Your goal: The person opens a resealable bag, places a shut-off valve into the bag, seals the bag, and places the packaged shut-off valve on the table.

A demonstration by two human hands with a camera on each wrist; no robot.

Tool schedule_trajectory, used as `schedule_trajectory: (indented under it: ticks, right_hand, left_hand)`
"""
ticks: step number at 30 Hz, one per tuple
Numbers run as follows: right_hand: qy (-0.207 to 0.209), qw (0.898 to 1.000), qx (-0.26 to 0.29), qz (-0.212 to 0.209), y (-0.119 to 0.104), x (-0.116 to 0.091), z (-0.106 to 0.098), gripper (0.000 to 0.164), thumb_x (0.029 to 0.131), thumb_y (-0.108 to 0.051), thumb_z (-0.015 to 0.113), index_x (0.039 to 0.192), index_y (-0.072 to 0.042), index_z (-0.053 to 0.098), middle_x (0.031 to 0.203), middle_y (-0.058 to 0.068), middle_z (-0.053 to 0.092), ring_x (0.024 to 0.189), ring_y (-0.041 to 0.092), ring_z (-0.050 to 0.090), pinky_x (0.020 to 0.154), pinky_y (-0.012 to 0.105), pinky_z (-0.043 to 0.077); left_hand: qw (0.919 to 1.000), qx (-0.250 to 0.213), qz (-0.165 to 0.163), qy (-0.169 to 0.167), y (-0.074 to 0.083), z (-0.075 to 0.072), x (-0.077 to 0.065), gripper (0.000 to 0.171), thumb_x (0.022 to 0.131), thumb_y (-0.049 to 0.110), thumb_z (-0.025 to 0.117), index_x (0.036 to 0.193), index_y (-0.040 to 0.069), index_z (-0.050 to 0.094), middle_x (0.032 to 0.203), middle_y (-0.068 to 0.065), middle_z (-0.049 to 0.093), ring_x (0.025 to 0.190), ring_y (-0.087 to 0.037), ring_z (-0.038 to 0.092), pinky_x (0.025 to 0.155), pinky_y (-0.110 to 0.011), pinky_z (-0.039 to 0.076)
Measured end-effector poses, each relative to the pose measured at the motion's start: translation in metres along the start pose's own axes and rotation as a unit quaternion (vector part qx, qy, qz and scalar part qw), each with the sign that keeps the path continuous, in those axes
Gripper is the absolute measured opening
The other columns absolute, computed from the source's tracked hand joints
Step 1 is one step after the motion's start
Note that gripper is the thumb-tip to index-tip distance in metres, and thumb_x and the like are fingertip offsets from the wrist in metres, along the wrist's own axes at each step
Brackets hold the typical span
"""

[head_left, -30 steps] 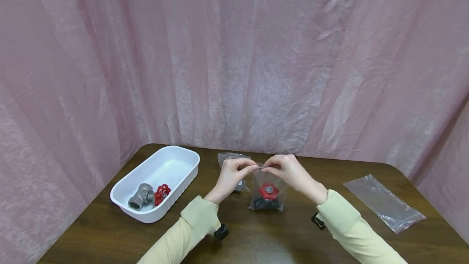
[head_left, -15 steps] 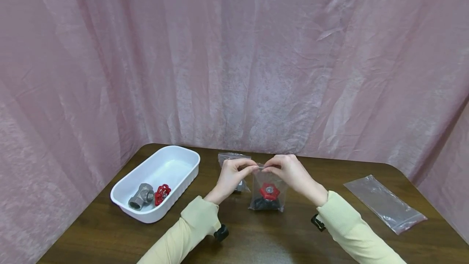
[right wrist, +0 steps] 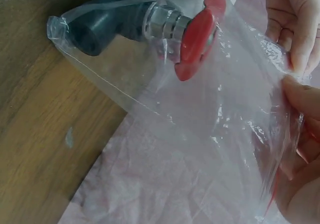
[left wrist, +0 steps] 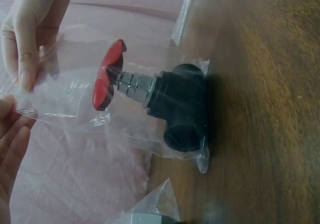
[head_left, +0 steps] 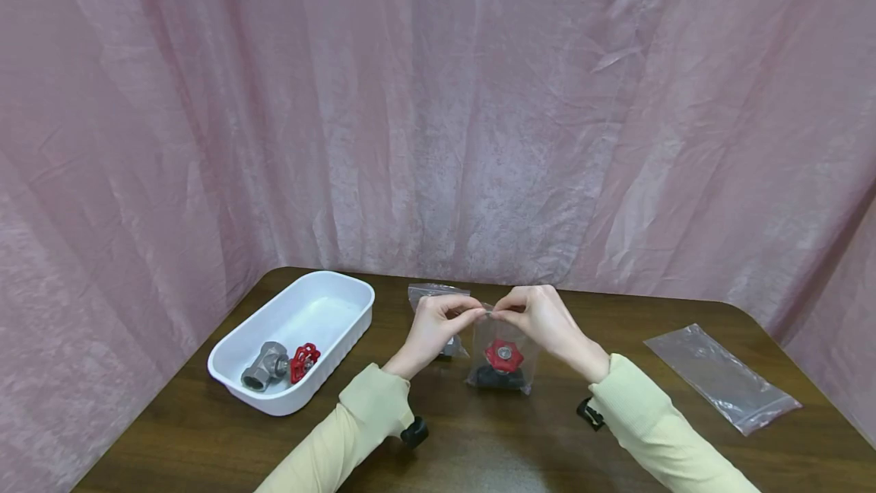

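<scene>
Both hands pinch the top edge of a clear zip bag [head_left: 482, 337], the left hand [head_left: 433, 329] on one side and the right hand [head_left: 547, 322] on the other, fingertips close together. Inside the bag a valve stands upright at the bottom, its black body [left wrist: 182, 103] low and its red handwheel [left wrist: 107, 76] on top. A metal stem [left wrist: 135, 87] joins the two. From the right wrist, the bag's film [right wrist: 200, 114] looks loose and wrinkled between the handwheel and the fingers [right wrist: 302, 96]. The bag's base is down at the wooden tabletop.
Behind the left hand lies another clear bag [head_left: 438, 291] with a metal part in it, partly hidden. A white tray [head_left: 356, 326] at the left holds a grey metal valve [head_left: 265, 366] with a red handwheel [head_left: 303, 362]. A flat clear bag [head_left: 718, 379] lies at the right.
The hands stay nearly in place, their fingertips slightly closer together along the bag's top edge. The bag and the valve in it hardly move.
</scene>
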State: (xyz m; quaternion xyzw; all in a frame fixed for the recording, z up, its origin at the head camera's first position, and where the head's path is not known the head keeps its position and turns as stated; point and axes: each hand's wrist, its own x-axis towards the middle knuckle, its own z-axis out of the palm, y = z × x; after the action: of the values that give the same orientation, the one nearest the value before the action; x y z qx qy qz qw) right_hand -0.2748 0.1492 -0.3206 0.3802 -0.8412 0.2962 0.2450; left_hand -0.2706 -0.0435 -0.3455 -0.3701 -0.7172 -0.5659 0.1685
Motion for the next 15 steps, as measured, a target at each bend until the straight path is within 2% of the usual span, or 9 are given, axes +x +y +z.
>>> schedule_trajectory:
  ticks: [8, 15]
  right_hand:
    - [-0.061, 0.994, 0.03, 0.087, -0.001, 0.003, -0.005, 0.005, 0.074, -0.013, 0.073, 0.076, -0.01, 0.07, 0.072, -0.008, 0.064, 0.059, 0.003, 0.055, 0.053, 0.024, 0.046]
    - [-0.051, 0.994, 0.038, 0.092, -0.002, 0.0, -0.005, 0.005, 0.075, -0.013, 0.073, 0.076, -0.011, 0.069, 0.07, -0.009, 0.063, 0.059, 0.005, 0.055, 0.054, 0.024, 0.046]
  left_hand:
    - [0.9999, -0.005, -0.001, 0.012, -0.003, 0.0, 0.002, 0.007, 0.083, -0.001, 0.063, 0.087, -0.003, 0.068, 0.078, -0.011, 0.066, 0.066, -0.024, 0.06, 0.055, -0.024, 0.043]
    - [0.9989, -0.03, -0.03, 0.021, -0.033, 0.006, 0.002, 0.007, 0.083, 0.008, 0.064, 0.087, 0.006, 0.07, 0.077, 0.0, 0.067, 0.07, -0.014, 0.062, 0.06, -0.028, 0.047]
